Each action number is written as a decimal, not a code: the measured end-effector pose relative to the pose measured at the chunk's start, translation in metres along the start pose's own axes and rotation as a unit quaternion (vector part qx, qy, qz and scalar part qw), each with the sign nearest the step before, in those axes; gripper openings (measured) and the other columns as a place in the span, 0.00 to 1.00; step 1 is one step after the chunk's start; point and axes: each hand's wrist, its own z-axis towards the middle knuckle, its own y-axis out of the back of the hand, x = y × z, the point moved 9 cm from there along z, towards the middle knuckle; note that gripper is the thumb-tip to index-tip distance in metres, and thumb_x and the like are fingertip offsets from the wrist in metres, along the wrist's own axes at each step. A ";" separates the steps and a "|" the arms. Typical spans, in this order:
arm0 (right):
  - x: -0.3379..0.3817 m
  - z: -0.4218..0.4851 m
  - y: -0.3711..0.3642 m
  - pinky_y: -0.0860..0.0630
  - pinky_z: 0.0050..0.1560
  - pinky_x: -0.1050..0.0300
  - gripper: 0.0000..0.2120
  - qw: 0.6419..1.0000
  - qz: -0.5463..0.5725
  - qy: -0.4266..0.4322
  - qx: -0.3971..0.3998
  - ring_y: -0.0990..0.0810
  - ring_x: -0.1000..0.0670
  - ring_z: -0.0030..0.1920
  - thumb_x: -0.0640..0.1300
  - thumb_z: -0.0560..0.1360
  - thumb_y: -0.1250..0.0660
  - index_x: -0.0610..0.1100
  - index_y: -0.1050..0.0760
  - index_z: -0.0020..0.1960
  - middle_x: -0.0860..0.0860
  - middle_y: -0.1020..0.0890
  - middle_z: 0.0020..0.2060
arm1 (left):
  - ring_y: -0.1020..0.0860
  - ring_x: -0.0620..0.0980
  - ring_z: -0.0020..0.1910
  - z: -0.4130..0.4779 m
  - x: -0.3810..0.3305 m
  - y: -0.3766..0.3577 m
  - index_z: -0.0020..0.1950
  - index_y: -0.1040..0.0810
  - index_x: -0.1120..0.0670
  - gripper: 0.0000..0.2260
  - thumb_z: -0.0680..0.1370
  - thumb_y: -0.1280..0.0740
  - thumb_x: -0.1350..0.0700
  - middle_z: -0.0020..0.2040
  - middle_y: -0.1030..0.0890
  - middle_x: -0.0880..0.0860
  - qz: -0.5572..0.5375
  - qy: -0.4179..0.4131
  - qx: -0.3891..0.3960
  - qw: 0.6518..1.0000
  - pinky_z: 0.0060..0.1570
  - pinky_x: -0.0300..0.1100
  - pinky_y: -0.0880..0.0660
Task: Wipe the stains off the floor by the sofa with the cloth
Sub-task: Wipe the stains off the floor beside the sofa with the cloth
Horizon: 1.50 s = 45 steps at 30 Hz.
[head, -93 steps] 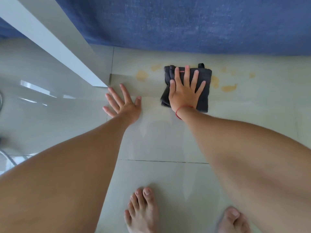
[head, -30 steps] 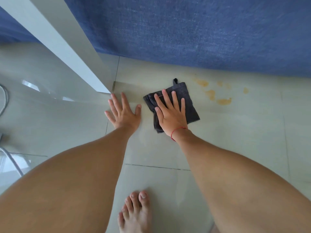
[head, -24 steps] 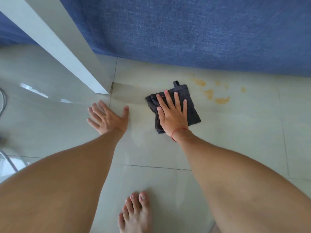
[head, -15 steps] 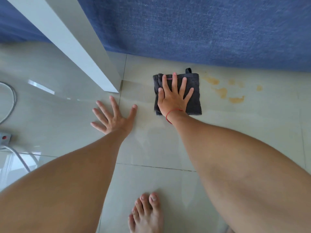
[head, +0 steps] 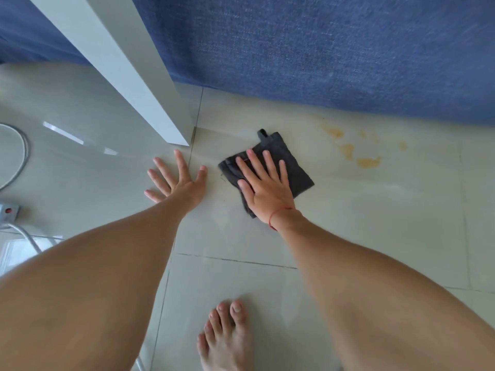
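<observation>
A folded dark grey cloth (head: 293,163) lies on the pale tiled floor (head: 375,223) just in front of the blue sofa (head: 321,49). My right hand (head: 263,186) presses flat on the cloth with its fingers spread, a red string around the wrist. Several yellow-orange stains (head: 368,162) mark the tile to the right of the cloth, apart from it. My left hand (head: 178,180) rests flat on the floor to the left of the cloth, fingers spread, holding nothing.
A white furniture leg (head: 128,70) slants down to the floor just beyond my left hand. A white cable (head: 18,156) and a power strip with a red switch (head: 9,211) lie at the left edge. My bare foot (head: 225,336) stands at the bottom.
My right hand has slid the cloth back toward me and turned it at an angle. The stains to its right look unchanged. My left hand stays flat on the floor.
</observation>
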 end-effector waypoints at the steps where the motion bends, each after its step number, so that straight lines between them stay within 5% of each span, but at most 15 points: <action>1: -0.013 -0.002 0.002 0.62 0.76 0.44 0.24 1.000 0.005 -0.028 -0.010 0.58 0.48 0.79 0.55 0.82 0.54 0.58 0.52 0.77 0.58 0.53 0.78 | 0.72 0.53 0.75 -0.001 0.000 0.001 0.75 0.69 0.37 0.32 0.77 0.55 0.31 0.76 0.74 0.50 -0.004 -0.002 -0.002 1.000 0.71 0.61 0.68; 10: -0.016 0.045 0.010 0.66 0.71 0.34 0.26 0.983 0.020 -0.183 -0.029 0.64 0.41 0.77 0.56 0.81 0.56 0.59 0.59 0.77 0.52 0.61 0.78 | 0.72 0.53 0.75 0.000 0.000 0.001 0.76 0.68 0.37 0.32 0.78 0.54 0.32 0.76 0.74 0.50 -0.019 -0.003 -0.013 1.000 0.70 0.60 0.70; 19: 0.035 0.042 0.002 0.64 0.74 0.37 0.25 1.000 -0.008 0.016 0.013 0.61 0.43 0.78 0.57 0.81 0.53 0.58 0.52 0.78 0.54 0.57 0.79 | 0.71 0.54 0.76 0.000 0.000 -0.001 0.75 0.68 0.37 0.33 0.77 0.55 0.31 0.76 0.73 0.50 -0.001 0.003 -0.010 1.000 0.71 0.61 0.67; 23: 0.010 0.021 0.003 0.61 0.77 0.43 0.27 0.999 -0.030 0.032 0.005 0.59 0.48 0.78 0.61 0.80 0.55 0.58 0.55 0.78 0.57 0.56 0.78 | 0.66 0.56 0.78 -0.003 -0.005 0.004 0.78 0.62 0.41 0.31 0.79 0.54 0.35 0.78 0.67 0.53 -0.009 -0.003 -0.078 0.997 0.73 0.57 0.64; 29: -0.056 -0.021 0.008 0.61 0.77 0.44 0.29 0.996 -0.007 -0.081 -0.034 0.58 0.48 0.78 0.64 0.79 0.55 0.58 0.55 0.78 0.57 0.56 0.78 | 0.55 0.56 0.79 -0.042 -0.062 -0.006 0.80 0.46 0.49 0.26 0.83 0.51 0.43 0.80 0.52 0.58 0.027 -0.189 -0.205 0.960 0.76 0.52 0.57; 35: -0.140 -0.050 0.023 0.61 0.76 0.41 0.36 0.972 -0.001 -0.228 -0.064 0.61 0.42 0.78 0.70 0.75 0.54 0.57 0.57 0.78 0.54 0.59 0.78 | 0.61 0.58 0.78 -0.021 -0.144 -0.030 0.80 0.51 0.43 0.26 0.82 0.52 0.41 0.80 0.59 0.56 0.074 -0.235 -0.152 0.957 0.75 0.55 0.63; 45: -0.157 0.022 0.048 0.62 0.73 0.32 0.30 0.960 -0.006 -0.258 -0.106 0.60 0.37 0.77 0.63 0.79 0.55 0.56 0.54 0.78 0.50 0.57 0.79 | 0.70 0.56 0.76 -0.001 -0.165 -0.056 0.77 0.66 0.39 0.27 0.81 0.58 0.38 0.77 0.72 0.54 0.141 -0.182 -0.042 0.972 0.71 0.57 0.69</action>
